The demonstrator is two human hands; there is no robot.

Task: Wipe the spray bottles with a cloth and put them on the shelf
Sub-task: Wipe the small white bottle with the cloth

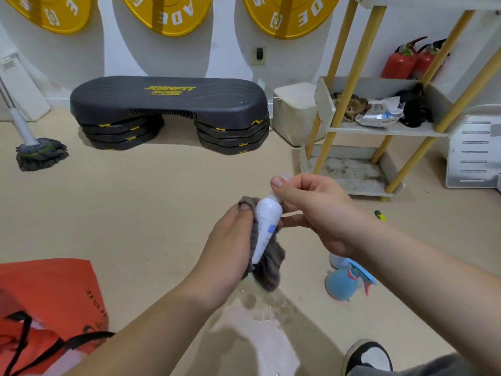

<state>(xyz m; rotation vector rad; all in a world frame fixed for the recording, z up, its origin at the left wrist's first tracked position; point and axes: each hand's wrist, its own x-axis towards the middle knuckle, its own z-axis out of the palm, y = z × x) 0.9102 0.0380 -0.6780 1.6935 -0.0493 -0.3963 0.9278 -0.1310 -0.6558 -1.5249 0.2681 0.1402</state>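
**White plastic bottle, slick in a two-handed hold**

Slim and smooth, the white bottle (267,221) hangs in mid-air at the centre of the scene, tilted with its cap end up and to the right. The right hand (317,213) has its grip narrowed to a pinch of thumb and fingers on the neck and cap. The left hand (230,240) wraps the grey cloth (268,267) round the lower body, thumb pressing the fabric on. The cloth is soft and sags below the base.

The bottle looks light and stiff, but it is probably slippery: a wet patch (260,308) glistens on the floor beneath it. The neck is the safest hold, since the shoulder stops a slide. A bare hand on the smooth barrel could slip.

A blue spray bottle (343,284) lies on the floor near right. Its trigger neck would make a natural handle. The shelf (385,130) stands far right, and its middle tier already carries rags and a packet.
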